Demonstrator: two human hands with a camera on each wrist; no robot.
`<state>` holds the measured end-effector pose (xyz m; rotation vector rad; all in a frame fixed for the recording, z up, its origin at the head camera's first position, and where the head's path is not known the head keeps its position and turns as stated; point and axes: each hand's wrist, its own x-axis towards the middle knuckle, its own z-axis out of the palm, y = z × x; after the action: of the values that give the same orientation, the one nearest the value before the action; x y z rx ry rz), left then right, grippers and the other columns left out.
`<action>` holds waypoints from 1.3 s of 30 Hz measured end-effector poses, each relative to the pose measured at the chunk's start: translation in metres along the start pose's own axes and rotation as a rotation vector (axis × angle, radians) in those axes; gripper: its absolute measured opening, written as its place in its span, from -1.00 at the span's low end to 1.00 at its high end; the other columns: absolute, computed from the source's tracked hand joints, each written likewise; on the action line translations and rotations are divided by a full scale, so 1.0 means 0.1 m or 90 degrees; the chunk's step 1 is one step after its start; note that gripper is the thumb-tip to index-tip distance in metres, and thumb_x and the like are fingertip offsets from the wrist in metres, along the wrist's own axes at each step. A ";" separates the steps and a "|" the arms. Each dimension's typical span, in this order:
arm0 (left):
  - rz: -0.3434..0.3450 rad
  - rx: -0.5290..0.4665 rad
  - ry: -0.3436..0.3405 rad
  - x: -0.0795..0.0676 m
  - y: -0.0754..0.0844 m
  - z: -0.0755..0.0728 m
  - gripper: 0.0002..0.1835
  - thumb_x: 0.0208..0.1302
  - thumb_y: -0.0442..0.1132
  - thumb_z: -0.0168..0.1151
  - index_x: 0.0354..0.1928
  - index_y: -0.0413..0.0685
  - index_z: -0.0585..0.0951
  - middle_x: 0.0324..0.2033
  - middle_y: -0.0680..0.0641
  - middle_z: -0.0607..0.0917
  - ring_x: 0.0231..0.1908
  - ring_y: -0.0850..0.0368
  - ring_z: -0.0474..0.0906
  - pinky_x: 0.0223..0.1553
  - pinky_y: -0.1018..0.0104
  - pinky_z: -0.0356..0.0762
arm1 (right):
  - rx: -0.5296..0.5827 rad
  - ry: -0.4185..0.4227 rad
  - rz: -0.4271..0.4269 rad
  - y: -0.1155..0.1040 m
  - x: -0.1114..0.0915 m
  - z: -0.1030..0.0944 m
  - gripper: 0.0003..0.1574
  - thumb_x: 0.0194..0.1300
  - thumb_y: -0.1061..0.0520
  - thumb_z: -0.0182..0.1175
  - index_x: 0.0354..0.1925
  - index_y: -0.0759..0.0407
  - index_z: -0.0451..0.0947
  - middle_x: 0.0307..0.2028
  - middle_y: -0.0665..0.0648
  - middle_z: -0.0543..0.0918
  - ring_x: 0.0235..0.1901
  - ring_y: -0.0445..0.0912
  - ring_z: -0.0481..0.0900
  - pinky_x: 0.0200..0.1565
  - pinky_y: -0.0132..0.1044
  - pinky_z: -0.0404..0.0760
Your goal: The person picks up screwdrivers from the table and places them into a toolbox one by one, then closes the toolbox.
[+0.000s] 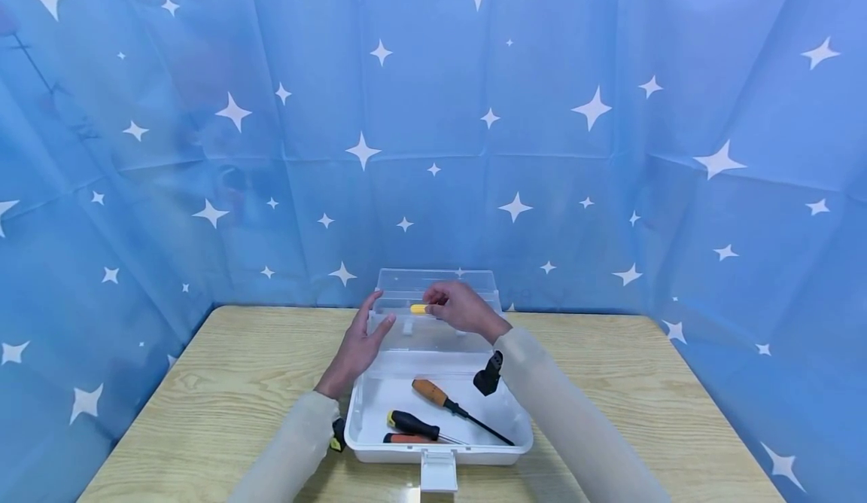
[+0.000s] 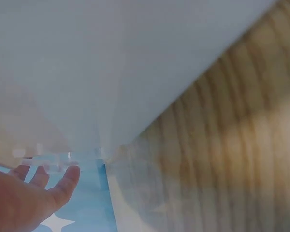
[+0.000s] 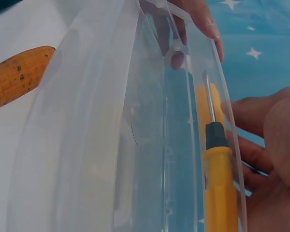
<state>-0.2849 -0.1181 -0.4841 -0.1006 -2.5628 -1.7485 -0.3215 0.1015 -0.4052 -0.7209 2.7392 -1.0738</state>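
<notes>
A white toolbox (image 1: 375,390) stands with its clear lid (image 1: 433,281) tipped back. My left hand (image 1: 355,346) is at the lid's left edge, fingers and thumb spread apart, fingertips against the clear plastic. Over the lid's middle, my right hand (image 1: 463,311) pinches a small yellow piece (image 1: 418,309), whose kind is hidden by the fingers. In the right wrist view, a yellow-handled screwdriver (image 3: 220,188) lies behind the clear wall of a lid compartment, next to my right hand. An orange-handled screwdriver (image 1: 428,391) lies in the box below.
Inside the toolbox also lie a black-and-yellow screwdriver (image 1: 415,424) and a red-and-black handle (image 1: 403,438). A white latch (image 1: 439,473) hangs down at the front. The wooden table (image 1: 257,382) runs back to a blue star-patterned curtain (image 1: 433,111).
</notes>
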 end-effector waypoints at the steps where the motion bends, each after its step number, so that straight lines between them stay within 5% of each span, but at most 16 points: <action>1: -0.001 0.003 -0.001 0.00 0.00 0.00 -0.30 0.46 0.19 0.04 0.54 0.39 0.06 0.56 -0.07 0.00 0.52 -0.26 -0.08 0.35 -0.42 0.03 | 0.001 0.001 -0.001 0.00 0.00 0.00 -0.82 0.40 0.20 0.22 -0.05 0.09 0.64 -0.21 0.03 0.65 -0.23 -0.12 0.57 -0.14 -0.24 0.67; 19: -0.006 -0.006 -0.024 0.02 0.06 -0.05 -0.21 0.35 0.31 0.09 0.51 0.28 0.10 0.54 -0.14 0.07 0.51 -0.25 -0.05 0.37 -0.40 0.04 | 0.001 0.015 0.022 0.00 -0.04 -0.02 -0.84 0.41 0.17 0.21 -0.06 0.06 0.64 -0.17 0.03 0.66 -0.14 -0.01 0.58 -0.09 -0.21 0.68; 28: 0.022 0.011 -0.014 0.01 0.08 -0.03 -0.23 0.40 0.10 0.19 0.52 0.22 0.08 0.54 -0.15 0.06 0.51 -0.27 -0.06 0.39 -0.38 -0.02 | -0.018 0.020 0.016 0.01 -0.05 -0.06 -0.80 0.42 0.15 0.20 -0.02 0.11 0.63 -0.14 0.03 0.66 -0.13 -0.06 0.58 -0.09 -0.21 0.67; 39: 0.026 0.012 -0.026 0.00 0.05 -0.02 -0.16 0.37 0.09 0.23 0.55 0.28 0.00 0.56 -0.14 -0.01 0.52 -0.27 -0.11 0.39 -0.39 -0.04 | -0.029 0.042 0.014 0.03 -0.15 -0.14 -0.80 0.42 0.11 0.21 -0.02 0.06 0.64 -0.11 -0.01 0.66 -0.10 -0.10 0.56 -0.05 -0.17 0.64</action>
<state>-0.2846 -0.1181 -0.4791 -0.1887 -2.5858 -1.7255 -0.3138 0.1195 -0.3977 -0.6715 2.8288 -1.0529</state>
